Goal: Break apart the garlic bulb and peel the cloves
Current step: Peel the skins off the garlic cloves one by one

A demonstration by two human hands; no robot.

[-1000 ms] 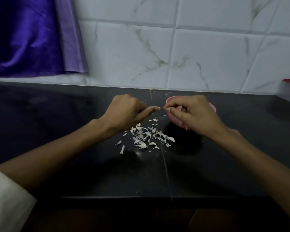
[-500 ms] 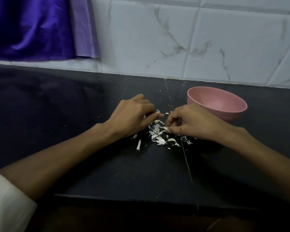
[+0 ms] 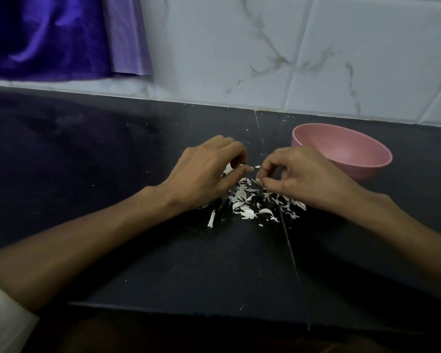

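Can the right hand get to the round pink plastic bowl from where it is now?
Probably yes: the right hand sits just beside the round pink plastic bowl, with nothing between them, though its fingers look busy pinching something small.

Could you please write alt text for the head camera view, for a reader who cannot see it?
Two bare hands work close together over a scatter of white garlic skins on a dark countertop, the left hand and right hand both with fingers curled, pinching small pale bits. A pink bowl stands just behind the right hand, before a white marbled tile wall.
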